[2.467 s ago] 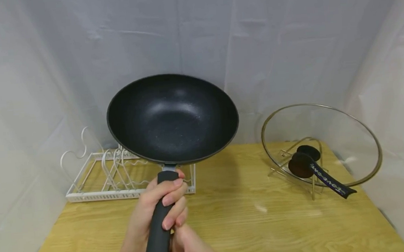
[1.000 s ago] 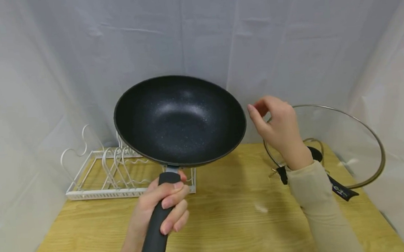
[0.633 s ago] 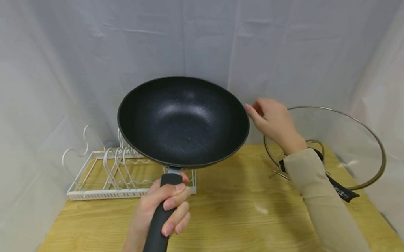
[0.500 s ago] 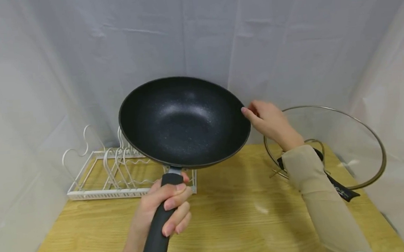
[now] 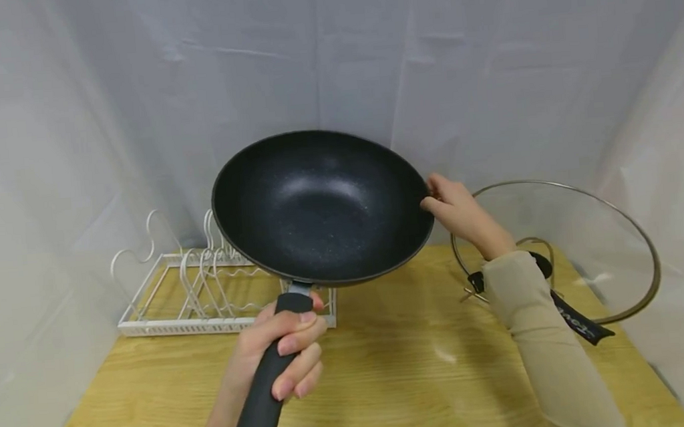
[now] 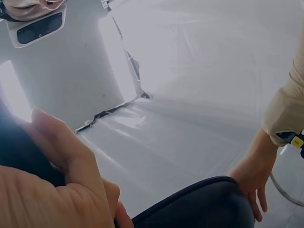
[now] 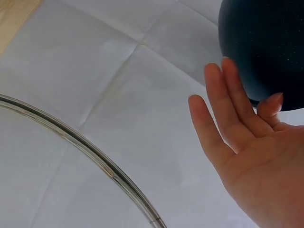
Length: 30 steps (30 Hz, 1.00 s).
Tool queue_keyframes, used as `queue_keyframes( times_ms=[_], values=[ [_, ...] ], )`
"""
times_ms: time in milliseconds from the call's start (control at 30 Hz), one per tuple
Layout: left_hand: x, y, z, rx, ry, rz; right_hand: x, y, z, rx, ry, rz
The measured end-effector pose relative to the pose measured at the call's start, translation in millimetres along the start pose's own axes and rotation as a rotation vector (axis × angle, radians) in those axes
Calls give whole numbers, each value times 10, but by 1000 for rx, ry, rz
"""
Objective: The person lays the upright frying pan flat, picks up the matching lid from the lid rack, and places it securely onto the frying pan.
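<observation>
A black wok (image 5: 320,208) is held up above the table, its inside facing the head camera. My left hand (image 5: 287,355) grips its black handle (image 5: 265,387) just below the metal neck, with the fingers curled round it. At the right edge of the bowl, my right hand (image 5: 463,214) pinches the rim; the thumb lies over the inner side. In the right wrist view, the fingers (image 7: 223,104) of that hand are extended along the outer side, some of them apart from the wok. The left wrist view has the left hand (image 6: 61,180) close up, partly cropped.
A white wire rack (image 5: 176,327) stands at the back left of the wooden table (image 5: 402,369). At the right, a glass lid (image 5: 653,263) with a metal rim leans on a wire stand, with a lettered black strip (image 5: 582,322); the right forearm partly covers it. Pale sheeting encloses the table.
My right hand has left the handle's lower end, reached out to the right and taken the rim between thumb and fingers. The wok has shifted slightly right; my left hand still grips the handle.
</observation>
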State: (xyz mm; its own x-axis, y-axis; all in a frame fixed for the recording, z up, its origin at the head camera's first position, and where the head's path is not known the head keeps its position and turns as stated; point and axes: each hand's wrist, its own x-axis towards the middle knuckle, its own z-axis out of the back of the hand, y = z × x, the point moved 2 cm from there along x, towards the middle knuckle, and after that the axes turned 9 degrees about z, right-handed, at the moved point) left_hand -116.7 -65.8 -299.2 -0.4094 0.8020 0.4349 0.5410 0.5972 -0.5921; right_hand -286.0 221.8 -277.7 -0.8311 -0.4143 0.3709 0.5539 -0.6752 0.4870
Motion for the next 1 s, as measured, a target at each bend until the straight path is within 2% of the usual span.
queue_keyframes(
  times_ms=[200, 433, 667, 833, 1000],
  values=[
    [-2, -2, -30, -32, -3, 16, -151, 17, 21, 91, -68, -70],
    [-4, -15, -55, -41, 23, 65, -444, 89, 60, 244, -229, -96],
    [5, -18, -91, -60, 12, 101, -708, 206, 110, 235, -347, -92],
    [23, -10, -96, -65, 69, 136, -879, 261, 122, 238, -415, -126],
    [30, -13, -101, -95, 92, 158, -1038, 304, 104, 194, -491, -168]
  ],
)
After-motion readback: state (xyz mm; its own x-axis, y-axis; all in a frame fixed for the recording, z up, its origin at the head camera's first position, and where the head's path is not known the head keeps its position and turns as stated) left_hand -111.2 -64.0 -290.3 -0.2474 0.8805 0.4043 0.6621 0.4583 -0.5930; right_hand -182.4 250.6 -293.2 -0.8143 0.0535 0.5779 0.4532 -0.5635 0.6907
